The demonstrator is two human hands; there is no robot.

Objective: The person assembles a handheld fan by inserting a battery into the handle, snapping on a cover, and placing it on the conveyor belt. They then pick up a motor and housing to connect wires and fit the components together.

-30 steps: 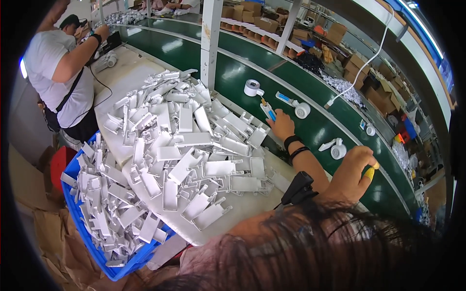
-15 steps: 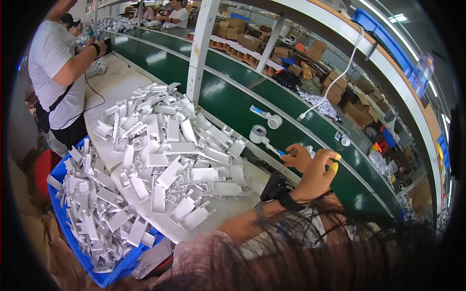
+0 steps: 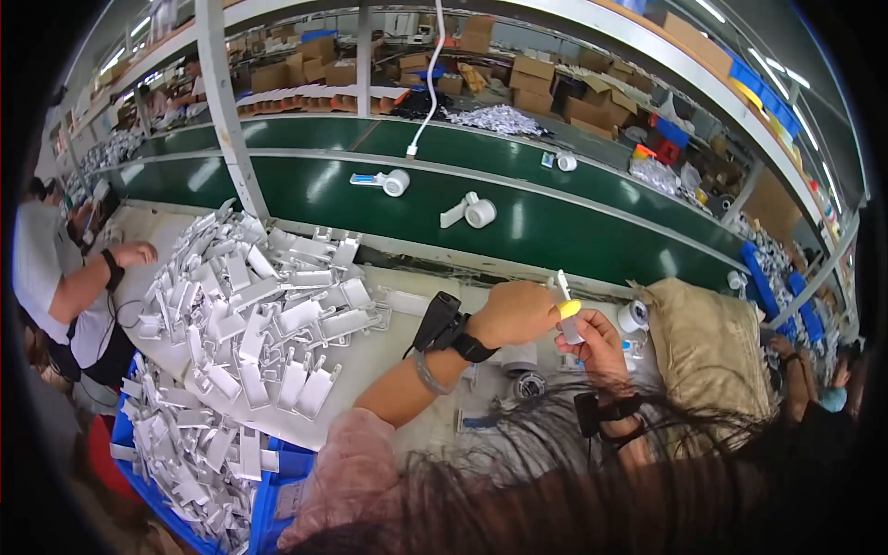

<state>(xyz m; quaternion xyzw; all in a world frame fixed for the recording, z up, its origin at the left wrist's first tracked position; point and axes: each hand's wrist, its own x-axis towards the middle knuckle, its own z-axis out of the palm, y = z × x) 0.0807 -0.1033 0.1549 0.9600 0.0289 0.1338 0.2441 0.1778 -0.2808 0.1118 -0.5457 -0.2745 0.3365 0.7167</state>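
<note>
Close together above the worktable, my two hands hold a small white plastic piece [image 3: 573, 332]. My left hand [image 3: 518, 313] is closed, a yellow-covered fingertip pressing on the piece; its other fingers are hidden behind the back of the hand. My right hand [image 3: 603, 347] pinches the piece from the right between thumb and fingers. A narrow white tip [image 3: 562, 282] stands up above the fingers; I cannot tell whether it is part of the same piece. Below them on the table lies a round white part with a dark centre [image 3: 530, 386], partly behind hair.
White plastic covers [image 3: 277, 305] are heaped at left, with more in a blue bin [image 3: 264, 513]. Round-headed white assemblies [image 3: 479, 213] ride the green conveyor [image 3: 324, 190]. A tan sack [image 3: 708, 351] stands at right. A white cable [image 3: 430, 106] hangs ahead. A co-worker's arm [image 3: 83, 287] is at left.
The view has turned to the right. My hands have come back from over the conveyor to above the worktable and now meet around the white piece.
</note>
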